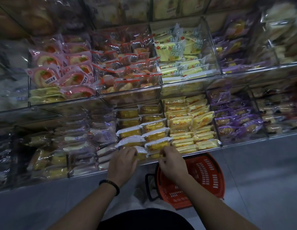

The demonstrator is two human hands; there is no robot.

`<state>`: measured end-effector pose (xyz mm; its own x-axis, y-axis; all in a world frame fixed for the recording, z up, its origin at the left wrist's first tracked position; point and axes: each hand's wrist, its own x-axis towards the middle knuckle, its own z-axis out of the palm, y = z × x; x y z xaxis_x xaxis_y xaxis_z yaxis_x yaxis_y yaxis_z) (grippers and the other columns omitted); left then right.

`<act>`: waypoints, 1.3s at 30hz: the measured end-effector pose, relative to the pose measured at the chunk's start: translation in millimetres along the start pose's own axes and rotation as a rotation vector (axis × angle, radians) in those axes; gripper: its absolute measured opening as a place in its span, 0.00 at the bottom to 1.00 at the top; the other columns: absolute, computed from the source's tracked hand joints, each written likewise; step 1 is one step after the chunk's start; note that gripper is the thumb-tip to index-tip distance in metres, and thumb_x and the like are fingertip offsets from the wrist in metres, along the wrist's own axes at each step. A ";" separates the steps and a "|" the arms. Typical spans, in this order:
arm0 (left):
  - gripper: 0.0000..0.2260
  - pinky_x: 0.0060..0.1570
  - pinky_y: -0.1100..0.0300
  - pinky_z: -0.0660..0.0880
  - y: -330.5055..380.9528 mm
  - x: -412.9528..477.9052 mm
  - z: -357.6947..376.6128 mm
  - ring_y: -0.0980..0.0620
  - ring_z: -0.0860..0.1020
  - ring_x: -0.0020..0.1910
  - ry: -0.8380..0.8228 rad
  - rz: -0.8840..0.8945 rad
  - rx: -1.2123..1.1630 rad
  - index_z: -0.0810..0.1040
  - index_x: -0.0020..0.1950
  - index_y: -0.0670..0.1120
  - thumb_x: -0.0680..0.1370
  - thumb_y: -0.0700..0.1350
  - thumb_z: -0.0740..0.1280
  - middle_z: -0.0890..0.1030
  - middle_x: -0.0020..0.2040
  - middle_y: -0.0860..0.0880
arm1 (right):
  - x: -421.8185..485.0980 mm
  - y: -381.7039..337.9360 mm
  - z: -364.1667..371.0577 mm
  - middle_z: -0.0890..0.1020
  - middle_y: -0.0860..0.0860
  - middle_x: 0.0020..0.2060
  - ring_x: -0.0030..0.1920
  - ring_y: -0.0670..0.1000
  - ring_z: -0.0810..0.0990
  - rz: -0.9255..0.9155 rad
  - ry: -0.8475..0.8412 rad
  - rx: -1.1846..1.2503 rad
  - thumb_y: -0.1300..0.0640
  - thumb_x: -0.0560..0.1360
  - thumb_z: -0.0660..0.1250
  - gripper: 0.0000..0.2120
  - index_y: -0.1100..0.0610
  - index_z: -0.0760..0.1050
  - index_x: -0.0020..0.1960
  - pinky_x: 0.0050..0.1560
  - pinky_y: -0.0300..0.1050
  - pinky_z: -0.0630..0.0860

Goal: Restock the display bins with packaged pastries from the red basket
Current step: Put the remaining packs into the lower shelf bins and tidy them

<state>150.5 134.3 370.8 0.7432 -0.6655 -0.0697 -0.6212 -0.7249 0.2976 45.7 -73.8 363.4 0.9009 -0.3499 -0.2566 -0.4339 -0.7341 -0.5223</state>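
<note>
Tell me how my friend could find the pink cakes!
Look along the upper shelf of the display. Just left of the red-striped packs lie the pink packs. Only they have pink wrappers showing a pink roll with a strawberry on it.

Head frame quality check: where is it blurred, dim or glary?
Head view: dim overall; corners and upper shelves smear and bend; plastic wrappers glint throughout; the yellow pastry packs, left hand, right hand and red basket near centre are readable.
</note>
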 end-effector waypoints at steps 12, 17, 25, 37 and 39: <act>0.28 0.49 0.51 0.75 -38.3 -9.3 1.8 0.46 0.73 0.55 -0.132 0.086 -0.034 0.70 0.71 0.54 0.72 0.41 0.70 0.73 0.59 0.50 | 0.4 -90.1 49.4 0.70 0.56 0.67 0.66 0.58 0.73 -0.049 -0.142 0.009 0.55 0.78 0.66 0.28 0.55 0.63 0.76 0.60 0.55 0.78; 0.27 0.54 0.50 0.76 -41.0 23.8 -1.9 0.43 0.76 0.60 -0.142 0.088 -0.017 0.69 0.74 0.52 0.77 0.39 0.70 0.76 0.64 0.49 | 14.7 -100.0 49.8 0.71 0.57 0.67 0.66 0.59 0.75 0.058 -0.156 -0.151 0.61 0.77 0.71 0.39 0.49 0.54 0.81 0.58 0.53 0.80; 0.17 0.54 0.48 0.78 -55.9 30.5 7.8 0.45 0.77 0.58 -0.083 0.128 -0.229 0.76 0.68 0.51 0.80 0.42 0.70 0.77 0.60 0.49 | 22.4 -106.4 59.2 0.74 0.58 0.63 0.62 0.58 0.76 0.057 -0.065 -0.321 0.61 0.78 0.70 0.29 0.53 0.64 0.75 0.57 0.52 0.80; 0.18 0.56 0.55 0.81 -89.8 18.9 1.0 0.48 0.84 0.55 0.023 -0.203 -0.420 0.83 0.66 0.53 0.79 0.38 0.66 0.87 0.58 0.48 | 20.9 -100.3 48.3 0.79 0.56 0.56 0.44 0.59 0.83 -0.014 -0.094 -0.524 0.57 0.78 0.71 0.33 0.46 0.57 0.77 0.34 0.49 0.74; 0.19 0.54 0.57 0.81 -95.4 19.6 1.0 0.49 0.85 0.53 0.025 -0.192 -0.402 0.83 0.66 0.55 0.79 0.38 0.68 0.87 0.57 0.50 | 19.5 -95.8 46.3 0.79 0.55 0.55 0.43 0.59 0.83 -0.071 -0.103 -0.555 0.58 0.79 0.69 0.29 0.47 0.61 0.75 0.34 0.48 0.72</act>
<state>224.0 190.2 340.1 0.8445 -0.5173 -0.1387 -0.3289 -0.7054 0.6279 104.6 16.7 370.8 0.9106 -0.2504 -0.3287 -0.2792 -0.9593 -0.0426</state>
